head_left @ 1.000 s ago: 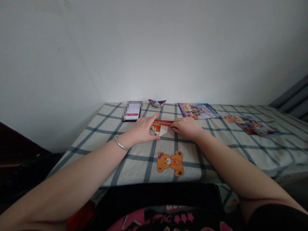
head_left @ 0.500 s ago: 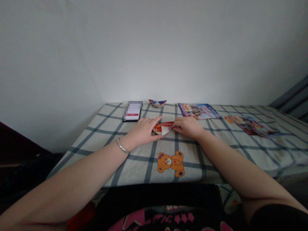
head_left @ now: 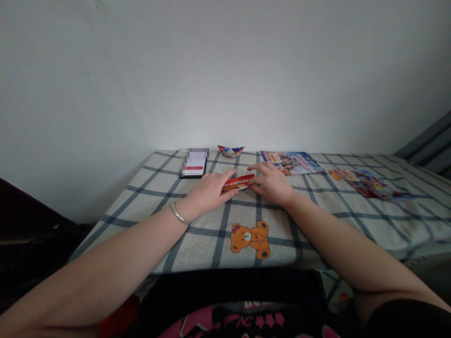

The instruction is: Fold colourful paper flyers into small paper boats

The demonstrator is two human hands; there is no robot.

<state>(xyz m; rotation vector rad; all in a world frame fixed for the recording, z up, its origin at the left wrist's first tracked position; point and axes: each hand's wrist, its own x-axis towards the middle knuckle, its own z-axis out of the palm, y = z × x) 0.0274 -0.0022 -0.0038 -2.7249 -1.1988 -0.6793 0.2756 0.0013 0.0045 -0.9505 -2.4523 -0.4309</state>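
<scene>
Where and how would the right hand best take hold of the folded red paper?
Probably by its right end, pinched lightly between thumb and fingers, coming from the right. The folded red paper shows as a narrow strip running left to right; the left hand covers its left end, while its right end lies by the right hand.

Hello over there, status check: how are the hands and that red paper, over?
Left hand: holding folded red paper at its left end. Right hand: spread at the other end. Phone and boat-shaped paper beyond, not between the hands.
</scene>
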